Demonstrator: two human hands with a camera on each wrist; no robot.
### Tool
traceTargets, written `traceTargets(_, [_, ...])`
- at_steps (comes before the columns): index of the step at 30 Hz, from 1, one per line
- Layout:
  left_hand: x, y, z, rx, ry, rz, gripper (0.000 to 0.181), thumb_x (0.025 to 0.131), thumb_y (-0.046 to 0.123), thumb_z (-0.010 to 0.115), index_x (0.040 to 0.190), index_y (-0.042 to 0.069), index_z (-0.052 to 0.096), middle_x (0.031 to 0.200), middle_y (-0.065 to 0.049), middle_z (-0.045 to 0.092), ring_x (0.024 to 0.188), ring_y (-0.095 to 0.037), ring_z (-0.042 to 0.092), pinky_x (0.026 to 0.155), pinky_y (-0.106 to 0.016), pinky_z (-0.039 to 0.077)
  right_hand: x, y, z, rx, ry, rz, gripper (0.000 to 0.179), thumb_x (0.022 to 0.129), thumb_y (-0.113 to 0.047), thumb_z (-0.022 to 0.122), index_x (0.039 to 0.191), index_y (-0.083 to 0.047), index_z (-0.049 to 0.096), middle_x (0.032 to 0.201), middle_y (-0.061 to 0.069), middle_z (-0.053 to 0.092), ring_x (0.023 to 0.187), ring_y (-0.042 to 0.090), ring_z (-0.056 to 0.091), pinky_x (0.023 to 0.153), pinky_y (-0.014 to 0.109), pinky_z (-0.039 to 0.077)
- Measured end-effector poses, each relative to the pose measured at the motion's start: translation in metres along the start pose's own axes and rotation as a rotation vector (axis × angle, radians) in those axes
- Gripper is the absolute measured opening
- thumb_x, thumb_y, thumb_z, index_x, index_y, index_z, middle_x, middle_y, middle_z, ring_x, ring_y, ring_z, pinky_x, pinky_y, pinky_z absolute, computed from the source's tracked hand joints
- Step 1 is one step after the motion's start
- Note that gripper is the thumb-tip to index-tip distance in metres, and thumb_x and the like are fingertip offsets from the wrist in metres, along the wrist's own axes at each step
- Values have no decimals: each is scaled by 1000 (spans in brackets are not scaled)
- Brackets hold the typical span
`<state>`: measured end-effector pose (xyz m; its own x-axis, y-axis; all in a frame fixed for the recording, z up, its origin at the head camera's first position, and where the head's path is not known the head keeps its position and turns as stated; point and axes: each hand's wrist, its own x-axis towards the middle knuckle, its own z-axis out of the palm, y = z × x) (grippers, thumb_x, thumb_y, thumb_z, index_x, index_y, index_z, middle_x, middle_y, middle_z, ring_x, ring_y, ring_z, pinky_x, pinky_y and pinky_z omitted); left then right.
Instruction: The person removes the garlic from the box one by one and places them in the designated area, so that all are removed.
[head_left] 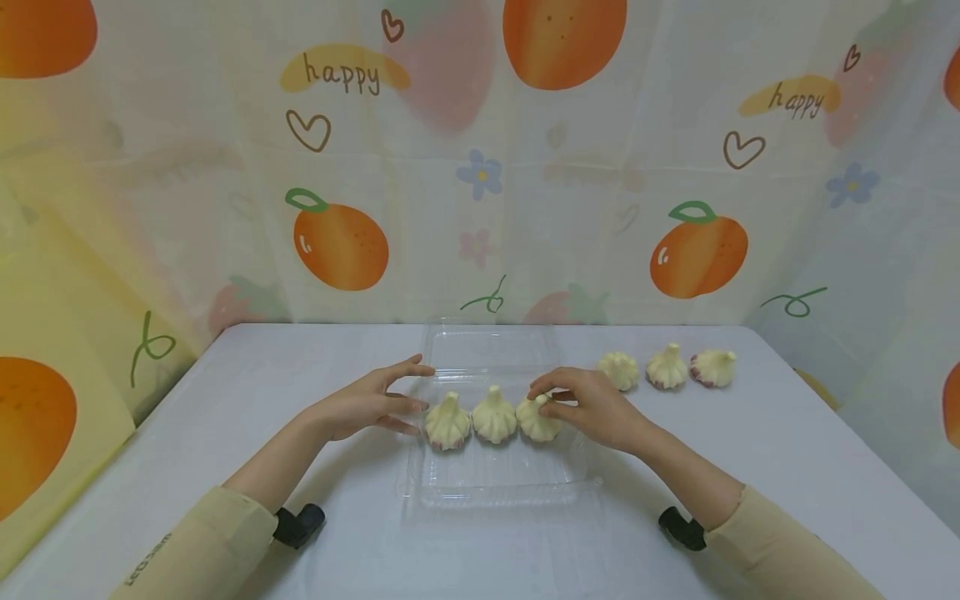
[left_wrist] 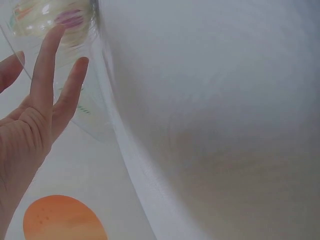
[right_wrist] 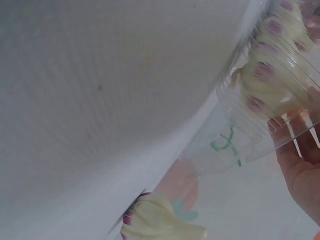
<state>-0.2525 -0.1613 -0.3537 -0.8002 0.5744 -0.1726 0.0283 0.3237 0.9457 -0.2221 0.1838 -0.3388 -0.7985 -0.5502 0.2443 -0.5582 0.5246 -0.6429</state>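
A clear plastic clamshell box (head_left: 506,475) lies open on the table, its lid (head_left: 489,346) folded back at the far side. In its base stand three garlic bulbs in a row: a left bulb (head_left: 447,425), a middle bulb (head_left: 494,417) and a right bulb (head_left: 537,423). My right hand (head_left: 592,408) reaches over the box's right wall and holds the right bulb by its upper part between thumb and fingers. At the left wall my left hand (head_left: 363,407) has its fingers spread, close beside the left bulb; in the left wrist view those fingers (left_wrist: 46,70) look extended.
Three more garlic bulbs stand in a row at the back right of the white table (head_left: 757,467): one nearest the right hand (head_left: 619,371), a middle one (head_left: 667,367) and an outer one (head_left: 712,368) tipped sideways. A fruit-printed curtain (head_left: 555,183) hangs behind the table.
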Motion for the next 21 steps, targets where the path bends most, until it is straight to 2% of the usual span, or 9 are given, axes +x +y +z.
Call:
traceTargets(14, [-1, 1, 1, -11, -1, 1, 63, 96, 6, 59, 152, 1, 31, 169, -10, -8, 144, -46, 35, 91, -41, 62, 0, -3, -9, -13, 74, 50, 19, 91, -14, 70, 110, -15, 71, 114, 3, 73, 111, 28, 70, 90, 28, 62])
traceTargets(21, [-1, 1, 1, -13, -2, 4, 63, 96, 6, 59, 152, 1, 31, 169, -10, -7, 144, -46, 34, 91, -41, 62, -1, -5, -15, -13, 106, 57, 18, 91, -15, 70, 109, -16, 72, 113, 2, 74, 111, 26, 69, 90, 28, 62])
